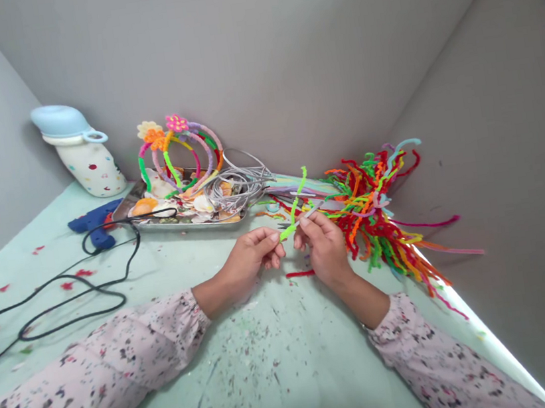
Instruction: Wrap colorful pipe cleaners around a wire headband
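My left hand (252, 257) pinches the lower end of a bright green pipe cleaner (297, 205), which rises up and to the right. My right hand (323, 244) is closed on small grey scissors (314, 210) whose blades meet the green pipe cleaner close to my fingers. Both hands hover just above the pale green table (254, 367). A short red pipe cleaner piece (300, 273) lies on the table under my hands. Right behind my right hand spreads a heap of coloured pipe cleaners (379, 217).
A metal tray (194, 221) at the back holds shells, grey wire hoops (237, 185) and pipe-cleaner-wrapped headbands (180, 152). A blue glue gun (94, 222) with a black cord (77, 290) lies left. A white dotted jug (82, 152) stands in the corner. Grey walls enclose the table.
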`<state>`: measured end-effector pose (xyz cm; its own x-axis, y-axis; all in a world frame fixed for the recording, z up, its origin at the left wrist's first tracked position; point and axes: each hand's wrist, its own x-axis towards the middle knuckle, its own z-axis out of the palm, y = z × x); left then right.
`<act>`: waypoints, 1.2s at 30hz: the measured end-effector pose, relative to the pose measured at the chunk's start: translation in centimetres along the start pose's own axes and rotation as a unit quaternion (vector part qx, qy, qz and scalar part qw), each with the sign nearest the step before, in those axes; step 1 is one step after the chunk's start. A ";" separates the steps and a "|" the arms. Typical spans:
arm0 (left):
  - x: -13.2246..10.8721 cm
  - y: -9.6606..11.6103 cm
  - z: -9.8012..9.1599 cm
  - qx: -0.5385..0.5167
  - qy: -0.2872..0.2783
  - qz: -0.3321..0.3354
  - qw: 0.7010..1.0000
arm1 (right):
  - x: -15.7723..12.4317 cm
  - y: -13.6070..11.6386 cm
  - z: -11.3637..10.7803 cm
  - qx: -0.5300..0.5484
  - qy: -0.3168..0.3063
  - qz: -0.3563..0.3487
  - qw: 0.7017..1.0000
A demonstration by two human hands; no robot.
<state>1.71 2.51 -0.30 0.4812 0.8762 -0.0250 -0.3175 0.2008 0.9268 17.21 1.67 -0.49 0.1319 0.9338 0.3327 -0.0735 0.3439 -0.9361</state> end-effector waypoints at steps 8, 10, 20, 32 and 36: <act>-0.2 0.4 0.3 0.025 -0.007 0.021 0.999 | -0.2 -0.4 0.3 -0.012 -0.019 0.013 1.000; -0.2 0.5 0.3 0.038 0.002 0.038 0.999 | -0.4 -0.5 0.5 -0.027 -0.034 0.015 0.999; 0.0 0.2 0.0 0.030 0.017 0.035 0.999 | -0.4 -0.1 0.2 0.017 -0.032 -0.006 0.999; -0.1 0.3 0.2 0.019 0.011 0.030 0.999 | -0.3 -0.5 0.3 0.009 -0.034 0.020 0.999; -0.1 0.4 0.2 -0.017 0.011 0.006 1.000 | -0.4 -0.4 0.2 0.004 -0.052 0.029 0.998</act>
<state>1.74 2.38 0.13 0.4585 0.8884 -0.0227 -0.3507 0.2043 0.9139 16.99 1.21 -0.24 0.0230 0.9570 0.2891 -0.0867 0.2899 -0.9531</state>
